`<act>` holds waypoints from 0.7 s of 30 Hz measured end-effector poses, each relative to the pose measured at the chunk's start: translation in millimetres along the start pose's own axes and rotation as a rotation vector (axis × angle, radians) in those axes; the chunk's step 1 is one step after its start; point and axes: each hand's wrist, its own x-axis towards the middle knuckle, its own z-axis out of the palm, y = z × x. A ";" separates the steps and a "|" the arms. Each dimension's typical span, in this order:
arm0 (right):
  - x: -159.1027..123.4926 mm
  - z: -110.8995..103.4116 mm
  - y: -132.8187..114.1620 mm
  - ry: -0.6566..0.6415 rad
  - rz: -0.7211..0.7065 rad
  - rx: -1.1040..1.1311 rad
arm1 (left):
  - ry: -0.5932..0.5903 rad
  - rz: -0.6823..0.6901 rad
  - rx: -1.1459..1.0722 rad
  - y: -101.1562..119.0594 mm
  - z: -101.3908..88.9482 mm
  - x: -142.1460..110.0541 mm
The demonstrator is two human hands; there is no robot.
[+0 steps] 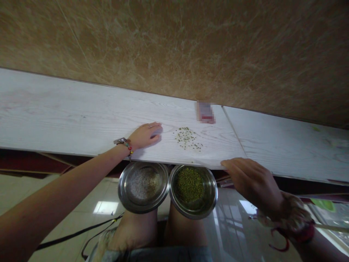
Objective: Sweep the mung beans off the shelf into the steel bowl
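Note:
My left hand lies flat on the pale wooden tabletop, fingers together and stretched toward a small scatter of green beans just to its right. My right hand rests at the table's near edge with the fingers curled over the rim, holding nothing that shows. Two steel bowls sit on my knees below the edge: the left bowl holds pale grains, the right bowl holds green beans.
A small red and white item lies at the table's far edge by a seam between two boards. A brown marbled wall rises behind. Glossy floor tiles and a black cord are below left.

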 end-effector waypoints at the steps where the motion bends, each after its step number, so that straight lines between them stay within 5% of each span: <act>1: 0.3 0.1 -1.5 -0.011 -0.001 0.011 | -0.003 -0.001 0.003 -0.1 0.1 0.1; 21: 14.4 -1.7 -9.0 -0.062 0.000 0.071 | -0.004 0.001 -0.015 0.5 -1.6 -0.8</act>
